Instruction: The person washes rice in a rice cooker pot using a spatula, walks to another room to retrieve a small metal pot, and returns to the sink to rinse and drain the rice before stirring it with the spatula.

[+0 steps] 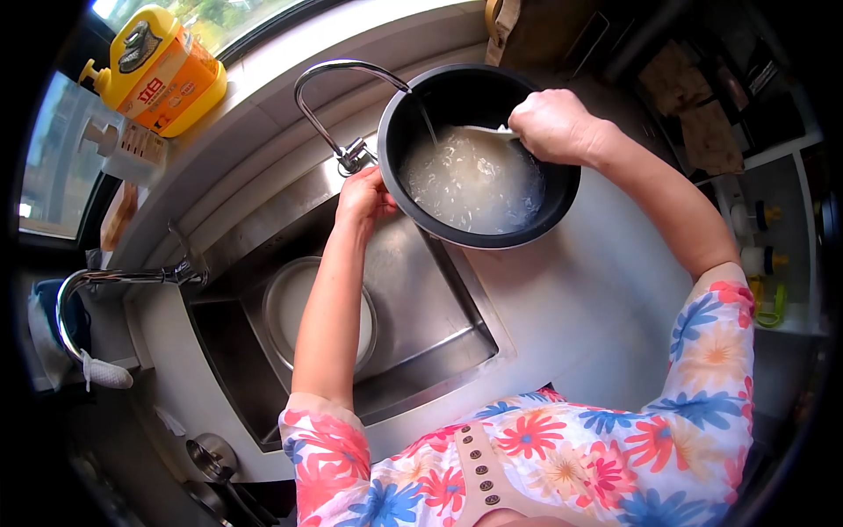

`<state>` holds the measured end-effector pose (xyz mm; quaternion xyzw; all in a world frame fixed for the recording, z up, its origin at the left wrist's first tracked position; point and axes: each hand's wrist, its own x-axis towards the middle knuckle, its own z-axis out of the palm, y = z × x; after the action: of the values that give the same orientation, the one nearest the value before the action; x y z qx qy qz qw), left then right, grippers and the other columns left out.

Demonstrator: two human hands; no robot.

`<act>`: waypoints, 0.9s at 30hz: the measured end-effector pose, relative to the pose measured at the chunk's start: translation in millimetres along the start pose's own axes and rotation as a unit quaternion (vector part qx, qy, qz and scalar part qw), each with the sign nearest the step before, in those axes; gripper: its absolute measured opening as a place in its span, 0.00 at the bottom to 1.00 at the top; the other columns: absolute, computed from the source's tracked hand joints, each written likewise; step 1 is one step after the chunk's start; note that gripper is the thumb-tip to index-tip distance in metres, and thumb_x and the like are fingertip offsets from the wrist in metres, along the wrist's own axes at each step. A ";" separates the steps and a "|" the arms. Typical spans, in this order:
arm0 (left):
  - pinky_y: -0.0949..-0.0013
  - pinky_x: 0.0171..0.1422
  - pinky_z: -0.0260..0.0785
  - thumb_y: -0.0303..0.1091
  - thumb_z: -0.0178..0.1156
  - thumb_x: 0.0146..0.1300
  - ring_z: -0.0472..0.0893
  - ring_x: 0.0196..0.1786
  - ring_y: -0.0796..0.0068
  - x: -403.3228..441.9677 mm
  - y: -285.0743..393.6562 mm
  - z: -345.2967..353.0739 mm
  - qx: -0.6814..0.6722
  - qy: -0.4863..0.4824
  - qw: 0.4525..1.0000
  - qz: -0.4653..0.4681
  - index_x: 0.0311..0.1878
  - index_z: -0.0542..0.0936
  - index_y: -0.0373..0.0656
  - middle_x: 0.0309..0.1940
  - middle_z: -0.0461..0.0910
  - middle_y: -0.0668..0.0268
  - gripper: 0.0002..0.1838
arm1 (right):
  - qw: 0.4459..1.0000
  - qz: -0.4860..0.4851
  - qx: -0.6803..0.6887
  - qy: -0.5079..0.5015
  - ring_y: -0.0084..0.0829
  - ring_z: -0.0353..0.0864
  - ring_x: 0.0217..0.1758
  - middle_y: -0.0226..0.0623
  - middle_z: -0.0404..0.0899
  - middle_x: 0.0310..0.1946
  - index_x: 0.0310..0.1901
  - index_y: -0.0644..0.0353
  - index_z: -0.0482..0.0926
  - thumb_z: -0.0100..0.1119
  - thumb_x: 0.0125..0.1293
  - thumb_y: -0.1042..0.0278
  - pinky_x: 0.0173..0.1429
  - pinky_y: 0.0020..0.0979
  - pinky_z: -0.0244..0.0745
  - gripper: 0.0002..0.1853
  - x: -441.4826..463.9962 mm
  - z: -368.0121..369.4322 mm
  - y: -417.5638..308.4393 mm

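Observation:
A dark rice cooker pot [492, 239] of cloudy water and rice grains [470, 180] sits at the sink's edge, partly over the counter. A thin stream runs into it from the slim chrome faucet [356, 65]. At its left wall, just below the faucet base, my left hand [362, 198] is closed with its fingertips tucked out of sight at the pot's side. My right hand [558, 126] is closed over the far right rim, gripping a white spoon [492, 132] whose lower end is lost in the cloudy water.
Below my left forearm, a round bowl [279, 303] of whitish liquid stands in the steel sink [413, 290]. A second faucet [114, 276] curves at the left. On the window ledge are a yellow detergent jug [167, 75] and a white pump bottle [133, 151]. White counter [571, 299] extends to the right.

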<state>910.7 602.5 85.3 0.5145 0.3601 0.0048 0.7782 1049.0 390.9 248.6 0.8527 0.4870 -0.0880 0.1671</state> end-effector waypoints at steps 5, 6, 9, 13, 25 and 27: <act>0.72 0.29 0.72 0.30 0.52 0.61 0.77 0.24 0.79 -0.1 1.0 8.5 -0.058 0.004 0.998 0.001 0.40 0.78 0.43 0.26 0.79 0.69 0.07 | 0.992 -0.065 0.035 -0.100 0.44 0.81 0.35 0.49 0.79 0.26 0.27 0.65 0.80 0.51 0.43 0.82 0.40 0.36 0.77 0.09 -10.7 5.4 -4.9; 0.72 0.30 0.73 0.29 0.52 0.61 0.78 0.25 0.79 2.8 -0.7 7.9 -0.069 0.000 0.998 0.006 0.40 0.78 0.43 0.26 0.79 0.69 0.07 | 0.989 -0.071 0.037 -0.124 0.44 0.81 0.35 0.49 0.79 0.26 0.27 0.66 0.79 0.51 0.42 0.82 0.40 0.37 0.77 0.09 -13.6 2.4 -5.0; 0.72 0.34 0.74 0.28 0.52 0.60 0.79 0.29 0.79 16.3 -7.1 1.0 -0.124 -0.014 0.992 0.014 0.39 0.78 0.42 0.29 0.80 0.69 0.07 | 0.987 -0.096 0.056 -0.117 0.43 0.80 0.33 0.45 0.79 0.24 0.26 0.63 0.80 0.52 0.44 0.79 0.39 0.37 0.75 0.08 -22.9 -6.7 -3.1; 0.70 0.37 0.76 0.26 0.54 0.59 0.80 0.31 0.75 8.9 1.3 4.1 -0.174 -0.037 0.984 0.030 0.39 0.78 0.38 0.30 0.80 0.66 0.06 | 0.987 -0.088 0.106 -0.081 0.40 0.79 0.32 0.41 0.79 0.23 0.27 0.59 0.81 0.53 0.46 0.75 0.38 0.37 0.75 0.07 -36.7 -23.2 2.9; 0.69 0.37 0.75 0.32 0.49 0.66 0.79 0.32 0.68 58.6 27.2 -9.0 -0.307 -0.045 0.949 0.056 0.41 0.72 0.33 0.31 0.77 0.57 0.10 | 0.996 -0.059 0.053 -0.046 0.41 0.79 0.33 0.40 0.79 0.24 0.26 0.57 0.80 0.53 0.46 0.72 0.38 0.38 0.74 0.06 -27.4 -1.1 5.7; 0.71 0.35 0.74 0.34 0.50 0.66 0.79 0.31 0.69 47.0 31.2 -3.7 -0.271 -0.035 0.960 0.063 0.42 0.72 0.35 0.30 0.77 0.58 0.10 | 0.994 -0.056 0.085 0.026 0.40 0.80 0.33 0.38 0.79 0.24 0.26 0.57 0.80 0.53 0.47 0.72 0.38 0.38 0.74 0.06 -37.1 -8.7 8.5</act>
<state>954.8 637.9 83.5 0.3061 0.2845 0.1335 0.8986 1037.3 360.4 270.0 0.8371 0.5290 -0.1166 0.0761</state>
